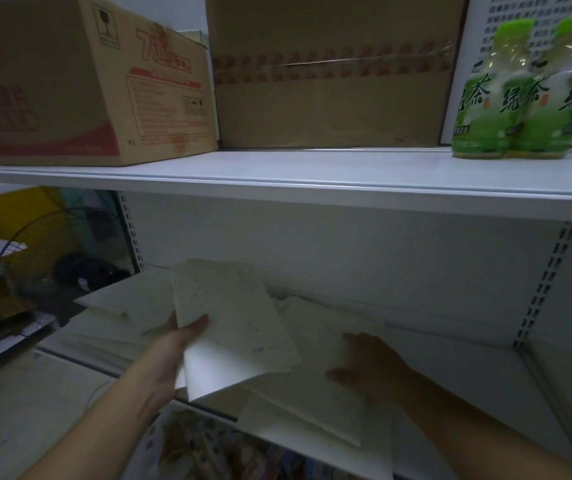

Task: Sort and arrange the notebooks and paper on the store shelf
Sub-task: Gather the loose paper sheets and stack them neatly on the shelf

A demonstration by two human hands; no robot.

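**Head view: squaring up loose paper on the dim lower shelf**

Head view: the left hand (170, 355) holds a pale, speckled sheet of stiff paper or thin notebook (232, 327) by its left edge, thumb clamped on top and fingers hidden beneath, lifted and tilted above the white metal lower shelf (450, 368). The right hand (371, 365) lies flat, fingers together and extended, pressing on a loose stack of off-white sheets (305, 410) that overhangs the shelf's front lip. More pale sheets (121, 303) lie askew toward the left rear. Above, the upper white shelf (312, 174) carries a printed brown cardboard box (69, 81), a plain taped cardboard box (333, 71) and a shrink-wrapped pack of green tea bottles (520, 98).

Doing this step well probably means keeping the right palm down so the overhanging stack cannot slide off, pushing it back, then lowering the held sheet with edges matched. Light is poor, so edges are best checked by touch.
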